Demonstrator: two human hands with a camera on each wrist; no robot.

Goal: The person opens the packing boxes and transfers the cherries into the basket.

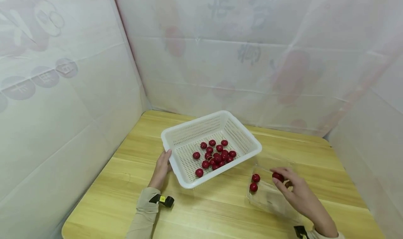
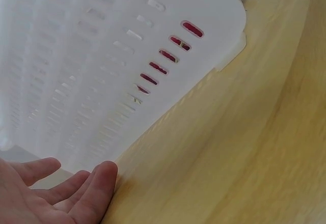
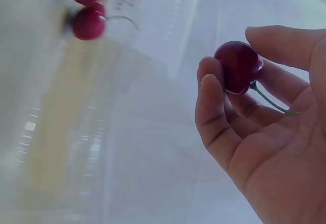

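A white plastic basket (image 1: 181, 185) with slotted walls stands on the table and holds several dark red cherries (image 1: 217, 158). At its left end, my left hand (image 1: 161, 169) touches the rim. In the left wrist view its fingers (image 2: 97, 191) look loosely extended beside the slotted wall. My right hand (image 1: 297, 190) pinches one cherry (image 3: 237, 67) between thumb and fingertips, its green stem hanging toward the palm. Below that hand lies a clear plastic box (image 1: 267, 198), partly covered by it. Two more cherries (image 1: 253, 187) sit at the box's left side.
The wooden table (image 1: 214, 214) carries the basket in the middle and the clear box to the right. Pale printed sheeting (image 1: 195, 57) encloses the back and both sides.
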